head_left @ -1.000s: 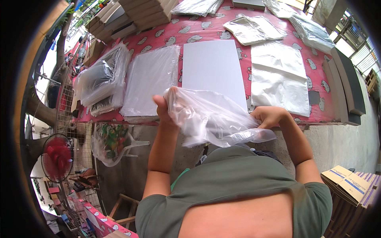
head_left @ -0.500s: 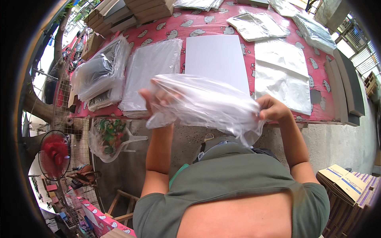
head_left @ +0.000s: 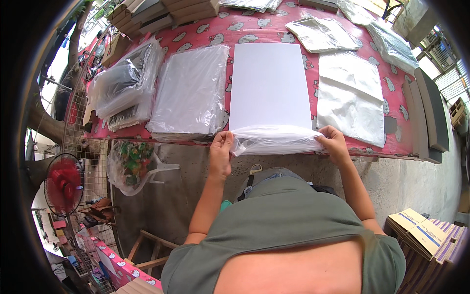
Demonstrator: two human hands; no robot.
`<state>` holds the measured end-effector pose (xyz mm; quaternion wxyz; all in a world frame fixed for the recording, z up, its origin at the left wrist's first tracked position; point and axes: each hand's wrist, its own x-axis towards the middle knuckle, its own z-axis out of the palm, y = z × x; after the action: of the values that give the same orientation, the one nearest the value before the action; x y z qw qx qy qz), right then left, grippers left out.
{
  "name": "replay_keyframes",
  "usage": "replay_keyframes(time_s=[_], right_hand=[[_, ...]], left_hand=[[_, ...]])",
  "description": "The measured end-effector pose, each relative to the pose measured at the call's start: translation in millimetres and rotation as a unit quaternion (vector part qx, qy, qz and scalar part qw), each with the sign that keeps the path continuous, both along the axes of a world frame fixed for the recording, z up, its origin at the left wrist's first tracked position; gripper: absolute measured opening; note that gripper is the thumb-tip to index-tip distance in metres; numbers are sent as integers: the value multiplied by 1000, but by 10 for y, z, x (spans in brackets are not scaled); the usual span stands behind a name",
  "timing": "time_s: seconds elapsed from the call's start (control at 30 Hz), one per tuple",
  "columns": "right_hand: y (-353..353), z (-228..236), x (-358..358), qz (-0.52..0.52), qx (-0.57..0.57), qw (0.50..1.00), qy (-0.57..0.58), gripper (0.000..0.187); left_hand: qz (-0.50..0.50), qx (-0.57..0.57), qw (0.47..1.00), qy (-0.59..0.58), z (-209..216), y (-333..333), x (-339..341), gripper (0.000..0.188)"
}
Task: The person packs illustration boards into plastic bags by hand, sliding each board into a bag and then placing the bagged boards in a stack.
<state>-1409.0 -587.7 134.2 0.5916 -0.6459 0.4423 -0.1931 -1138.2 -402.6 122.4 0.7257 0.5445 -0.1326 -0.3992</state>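
Note:
A white board or stack of sheets [head_left: 270, 85] lies on the pink table in front of me. Across its near end stretches a gathered clear plastic bag [head_left: 276, 139]. My left hand [head_left: 222, 152] pinches the bag's left corner, and my right hand [head_left: 334, 143] pinches its right corner. Whether the board's near edge is inside the bag's mouth I cannot tell. Left of the board rests a pile of plastic-wrapped sheets [head_left: 188, 90]. To its right lies a flat stack of white plastic bags [head_left: 350, 98].
Bulky wrapped packs [head_left: 125, 81] stand at the table's left. Grey boards [head_left: 426, 115] lean at its right end. More plastic packets [head_left: 323, 34] lie farther back. A red fan [head_left: 63, 183] and a bag of colourful items [head_left: 132, 166] are at lower left; cartons [head_left: 423, 235] are stacked lower right.
Both hands have brought the plastic bag down and toward me, from over the board to its near end. The bag has gone from loose and billowing to a stretched band.

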Motion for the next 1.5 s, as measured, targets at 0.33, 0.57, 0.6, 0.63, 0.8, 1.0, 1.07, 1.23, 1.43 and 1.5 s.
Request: replay_keyframes(time_s=[0.33,0.57,0.6,0.63,0.8,1.0,1.07,1.23,1.43,1.5], right_hand=[[56,-73,252,-16,-318,938,141,21],[112,1058,-84,-72,7,995,-70,23],[58,1118,-117,-70,32,987,-143,27],[27,1236,-124,-72,52,980,-179,30],[-347,1442,-26,-16,-12,977,-211,20],[-341,869,-189,110,28,989,-96,12],[-368,542,-216,71,35,995,-61,14],[-521,-71,-138,-87,-29,995,-38,18],[-651,-135,-150,-137,-72,987,40,27],[-646,-206,-212,-99,-41,994,24,28]], left_hand=[[129,199,907,-347,25,-197,-200,20],[184,25,937,-295,823,133,-406,14],[169,-10,950,-264,848,129,-343,14],[153,-47,959,-233,883,82,-296,14],[73,-154,973,-157,1104,-426,-108,14],[20,-17,996,-85,382,-188,-238,18],[9,28,994,-109,114,-148,-345,18],[-17,105,950,-295,-31,-211,-540,21],[-15,78,963,-256,-18,-195,-765,21],[21,92,951,-295,-41,-172,-770,21]])
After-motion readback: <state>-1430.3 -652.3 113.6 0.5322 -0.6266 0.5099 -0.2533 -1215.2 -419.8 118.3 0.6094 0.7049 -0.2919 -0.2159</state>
